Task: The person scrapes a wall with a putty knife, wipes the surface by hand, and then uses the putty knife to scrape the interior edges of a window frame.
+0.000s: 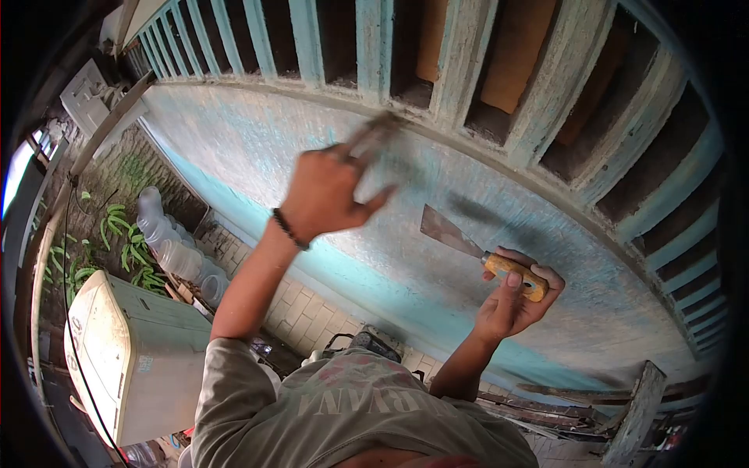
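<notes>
Right hand grasping scraper by its yellow, worn handle, blade up and left of the hand, in front of the blue-and-white painted wall; blade contact can't be told. Left hand released, thumb spread, blurred fingers up near the ledge under the slats; touching or not, can't tell. Beaded bracelet on that wrist. Shirt below both hands: big upside-down letters, "VANA" readable, rest unclear. White box, lower left of left hand: dark marks, small bluish label, illegible. No brand readable on scraper.
</notes>
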Motion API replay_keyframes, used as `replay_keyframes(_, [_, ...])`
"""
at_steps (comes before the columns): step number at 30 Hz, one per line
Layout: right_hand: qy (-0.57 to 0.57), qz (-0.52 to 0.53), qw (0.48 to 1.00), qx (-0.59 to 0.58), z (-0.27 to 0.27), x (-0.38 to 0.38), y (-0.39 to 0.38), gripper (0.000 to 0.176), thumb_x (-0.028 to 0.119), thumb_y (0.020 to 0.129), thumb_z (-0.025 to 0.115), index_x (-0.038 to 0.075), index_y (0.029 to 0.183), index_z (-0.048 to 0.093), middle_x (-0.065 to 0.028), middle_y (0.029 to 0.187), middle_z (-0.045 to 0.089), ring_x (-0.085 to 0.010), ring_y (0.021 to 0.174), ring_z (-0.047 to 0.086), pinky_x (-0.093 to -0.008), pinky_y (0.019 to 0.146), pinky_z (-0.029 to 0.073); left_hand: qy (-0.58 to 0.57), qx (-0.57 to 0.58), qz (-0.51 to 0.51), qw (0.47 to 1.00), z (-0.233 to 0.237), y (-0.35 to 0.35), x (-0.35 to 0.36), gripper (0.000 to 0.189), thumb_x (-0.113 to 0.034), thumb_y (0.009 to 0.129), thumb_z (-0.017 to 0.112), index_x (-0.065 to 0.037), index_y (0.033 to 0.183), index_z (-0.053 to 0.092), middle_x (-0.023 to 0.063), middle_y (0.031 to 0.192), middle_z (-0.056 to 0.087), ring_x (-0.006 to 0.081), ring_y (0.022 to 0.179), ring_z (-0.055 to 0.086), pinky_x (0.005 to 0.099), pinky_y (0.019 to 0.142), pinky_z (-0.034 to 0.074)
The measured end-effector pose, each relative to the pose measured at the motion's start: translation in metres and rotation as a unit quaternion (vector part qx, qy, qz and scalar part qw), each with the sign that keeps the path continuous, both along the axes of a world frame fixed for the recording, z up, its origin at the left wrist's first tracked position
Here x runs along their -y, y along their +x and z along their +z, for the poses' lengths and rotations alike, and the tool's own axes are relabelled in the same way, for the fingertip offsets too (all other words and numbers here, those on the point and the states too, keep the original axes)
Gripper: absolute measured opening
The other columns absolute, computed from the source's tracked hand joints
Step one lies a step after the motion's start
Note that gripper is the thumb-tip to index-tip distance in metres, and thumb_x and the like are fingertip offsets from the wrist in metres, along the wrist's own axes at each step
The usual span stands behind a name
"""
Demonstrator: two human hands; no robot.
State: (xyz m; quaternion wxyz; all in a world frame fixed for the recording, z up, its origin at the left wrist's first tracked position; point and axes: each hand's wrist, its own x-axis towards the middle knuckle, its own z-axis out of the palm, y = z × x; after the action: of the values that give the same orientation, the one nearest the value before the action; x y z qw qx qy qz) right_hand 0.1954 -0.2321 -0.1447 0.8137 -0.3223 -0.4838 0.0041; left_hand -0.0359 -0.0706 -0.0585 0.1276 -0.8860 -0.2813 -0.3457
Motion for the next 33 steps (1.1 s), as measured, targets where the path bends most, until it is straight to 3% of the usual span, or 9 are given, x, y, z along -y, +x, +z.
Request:
replay_keyframes(6, [-0.003, -0.022, 1.000, -0.018, -0.004, 0.002, 0.001, 0.028, 0.011, 0.100, 0.062, 0.006, 0.122, 0.044, -0.0266, 0.102, 0.073, -0.0254, 0.083, 0.072, -0.0306, 0.059, 0.055, 0.033, 0.093, 0.126, 0.987, 0.009, -0.031, -0.020, 0.060, -0.035, 0.089, 0.078, -0.009, 0.142, 0.063, 0.0163, 0.142, 0.066, 0.0298, 0.065, 0.073, 0.0413, 0.064, 0.061])
replay_keyframes(12, [-0.012, 0.010, 1.000, 0.000, -0.004, -0.005, -0.003, 0.032, 0.013, 0.101, 0.066, 0.008, 0.123, 0.043, -0.0259, 0.103, 0.073, -0.0262, 0.086, 0.074, -0.0323, 0.060, 0.059, 0.042, -0.006, -0.151, 0.988, 0.002, 0.027, -0.008, 0.048, -0.031, 0.095, 0.070, -0.009, 0.137, 0.064, 0.0171, 0.142, 0.064, 0.0298, 0.084, 0.074, 0.0416, 0.061, 0.059])
replay_keyframes(16, [-0.016, -0.031, 0.999, -0.007, -0.007, 0.005, 0.004, 0.032, 0.013, 0.101, 0.066, 0.008, 0.122, 0.043, -0.0257, 0.100, 0.074, -0.0255, 0.084, 0.074, -0.0303, 0.058, 0.057, 0.024, 0.023, -0.025, 0.999, -0.017, -0.007, -0.026, 0.058, -0.029, 0.087, 0.075, -0.013, 0.142, 0.063, 0.0120, 0.142, 0.065, 0.0330, 0.075, 0.075, 0.0398, 0.065, 0.061])
replay_keyframes(18, [-0.016, -0.045, 0.999, -0.015, -0.010, 0.010, 0.010, 0.032, 0.013, 0.101, 0.066, 0.008, 0.122, 0.043, -0.0258, 0.100, 0.074, -0.0253, 0.084, 0.074, -0.0299, 0.057, 0.056, 0.093, 0.141, 0.064, 0.984, -0.021, -0.031, -0.049, 0.038, -0.035, 0.087, 0.075, -0.006, 0.112, 0.075, 0.0124, 0.120, 0.076, 0.0305, 0.069, 0.074, 0.0391, 0.057, 0.057])
replay_keyframes(19, [-0.017, -0.050, 0.998, -0.020, -0.011, 0.013, 0.012, 0.032, 0.013, 0.101, 0.066, 0.008, 0.122, 0.043, -0.0258, 0.100, 0.074, -0.0252, 0.084, 0.074, -0.0297, 0.057, 0.056, 0.089, 0.223, 0.123, 0.963, -0.017, -0.036, -0.050, 0.034, -0.034, 0.089, 0.074, -0.005, 0.106, 0.077, 0.0120, 0.110, 0.078, 0.0303, 0.068, 0.074, 0.0384, 0.064, 0.058])
replay_keyframes(21, [-0.020, -0.049, 0.998, -0.019, -0.010, 0.012, 0.013, 0.031, 0.014, 0.101, 0.065, 0.008, 0.122, 0.043, -0.0260, 0.100, 0.074, -0.0251, 0.084, 0.074, -0.0298, 0.057, 0.056, 0.043, 0.222, 0.203, 0.953, -0.002, -0.045, -0.051, 0.042, -0.033, 0.094, 0.070, -0.006, 0.127, 0.072, 0.0129, 0.122, 0.075, 0.0344, 0.105, 0.074, 0.0434, 0.091, 0.057])
replay_keyframes(24, [-0.022, -0.041, 0.999, -0.001, -0.006, 0.008, 0.010, 0.031, 0.014, 0.101, 0.065, 0.008, 0.122, 0.043, -0.0261, 0.100, 0.074, -0.0250, 0.084, 0.073, -0.0303, 0.057, 0.056, 0.088, 0.220, 0.217, 0.947, -0.007, -0.028, -0.067, 0.060, -0.048, 0.100, 0.061, 0.000, 0.135, 0.063, 0.0274, 0.142, 0.059, 0.0468, 0.140, 0.048, 0.0566, 0.115, 0.038])
replay_keyframes(31, [-0.018, -0.041, 0.999, 0.017, -0.001, -0.001, 0.007, 0.030, 0.016, 0.102, 0.064, 0.007, 0.121, 0.043, -0.0256, 0.099, 0.073, -0.0244, 0.084, 0.073, -0.0307, 0.058, 0.058, -0.026, 0.099, -0.100, 0.990, -0.009, -0.045, -0.041, 0.048, -0.035, 0.096, 0.068, 0.000, 0.129, 0.067, 0.0241, 0.143, 0.062, 0.0431, 0.135, 0.056, 0.0516, 0.112, 0.044])
replay_keyframes(33, [-0.027, -0.041, 0.999, 0.011, -0.006, -0.003, 0.009, 0.030, 0.016, 0.102, 0.064, 0.007, 0.121, 0.043, -0.0258, 0.099, 0.073, -0.0244, 0.084, 0.073, -0.0301, 0.058, 0.058, 0.001, 0.170, -0.041, 0.985, -0.005, -0.037, -0.037, 0.048, -0.032, 0.094, 0.069, 0.001, 0.129, 0.066, 0.0259, 0.140, 0.063, 0.0443, 0.133, 0.057, 0.0519, 0.113, 0.043])
